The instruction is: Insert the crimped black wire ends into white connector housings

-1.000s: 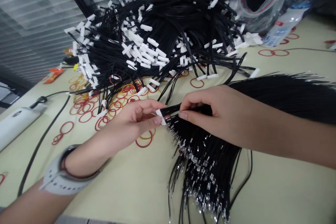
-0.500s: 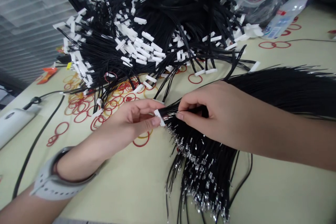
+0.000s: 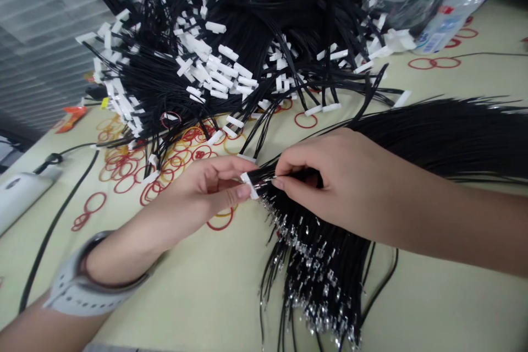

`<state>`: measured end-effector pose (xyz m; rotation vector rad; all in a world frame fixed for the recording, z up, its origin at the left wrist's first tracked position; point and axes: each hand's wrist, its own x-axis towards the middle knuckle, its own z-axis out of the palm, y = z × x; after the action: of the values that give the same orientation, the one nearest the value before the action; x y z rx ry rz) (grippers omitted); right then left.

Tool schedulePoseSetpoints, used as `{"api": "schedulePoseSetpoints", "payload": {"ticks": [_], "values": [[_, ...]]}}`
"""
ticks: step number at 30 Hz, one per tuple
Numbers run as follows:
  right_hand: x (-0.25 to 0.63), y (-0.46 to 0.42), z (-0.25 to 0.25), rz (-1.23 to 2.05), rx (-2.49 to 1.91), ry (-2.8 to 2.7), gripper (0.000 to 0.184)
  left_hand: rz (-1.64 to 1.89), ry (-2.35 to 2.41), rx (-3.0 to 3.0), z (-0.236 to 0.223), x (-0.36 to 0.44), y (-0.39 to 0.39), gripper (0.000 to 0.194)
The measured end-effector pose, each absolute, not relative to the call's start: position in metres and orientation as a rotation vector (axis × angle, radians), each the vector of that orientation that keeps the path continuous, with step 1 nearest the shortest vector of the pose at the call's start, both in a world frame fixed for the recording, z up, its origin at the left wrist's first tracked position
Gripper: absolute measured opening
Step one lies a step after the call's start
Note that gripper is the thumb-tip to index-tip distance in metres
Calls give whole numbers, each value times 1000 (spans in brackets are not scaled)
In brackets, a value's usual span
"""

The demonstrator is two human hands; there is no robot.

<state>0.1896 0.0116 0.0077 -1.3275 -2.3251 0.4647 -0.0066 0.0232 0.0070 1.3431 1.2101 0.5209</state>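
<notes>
My left hand (image 3: 206,191) pinches a small white plastic connector (image 3: 249,185) between thumb and fingers, with black wires running out of it. My right hand (image 3: 325,181) sits just to its right, its thumb and forefinger pinched on a thin black wire (image 3: 284,175) close to the connector. Beneath both hands fans a large bundle of black wires (image 3: 317,269) with bare crimped metal terminals at their ends. Its other end (image 3: 449,140) stretches away to the right, partly hidden by my right forearm. A grey band circles my left wrist (image 3: 88,280).
A large heap of black wires with white connectors (image 3: 231,49) fills the table's far side. Red and orange rubber bands (image 3: 132,170) lie scattered on the pale table (image 3: 433,308). A plastic zip bag, a water bottle, a white power strip and a black cable sit around the edges.
The whole view has drifted slightly, with the heap sitting higher and further left in the picture. My right fingertips have moved closer to the white connector, which stays in my left hand.
</notes>
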Motion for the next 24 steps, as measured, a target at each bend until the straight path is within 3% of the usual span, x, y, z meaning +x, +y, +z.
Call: {"api": "schedulePoseSetpoints", "payload": {"ticks": [24], "values": [[190,12,9,473,-1256,-2351,17,468,1216,1401,9,-7,22,21]]}}
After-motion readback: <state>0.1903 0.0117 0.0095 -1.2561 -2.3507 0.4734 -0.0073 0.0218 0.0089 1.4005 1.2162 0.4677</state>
